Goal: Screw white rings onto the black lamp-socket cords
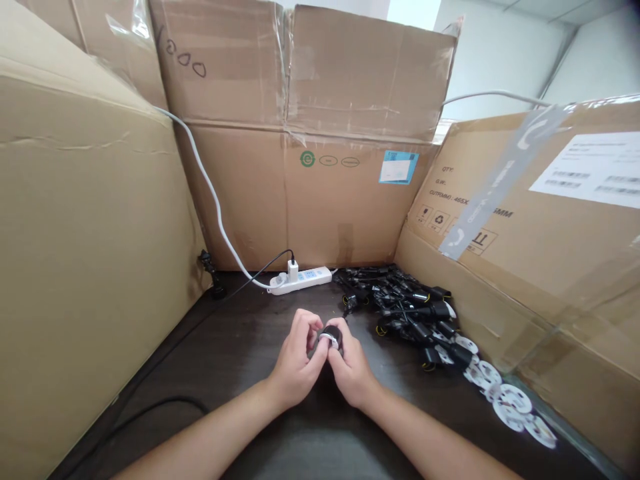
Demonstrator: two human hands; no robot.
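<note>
Forearms (215,433) lead to the left hand (303,350) and right hand (353,367), their grip clamped together on a black part (331,330), nearer than the power strip (303,283). Work on it looks midway: a white piece (329,338) sits against it, whether fully seated I cannot tell. Right of the strip, black fittings (420,313) and white discs (515,398) may be left to handle. The held part looks rounded, mostly finger-covered.

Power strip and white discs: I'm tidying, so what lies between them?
Head view: a heap of black parts lies between the power strip and white discs.
</note>
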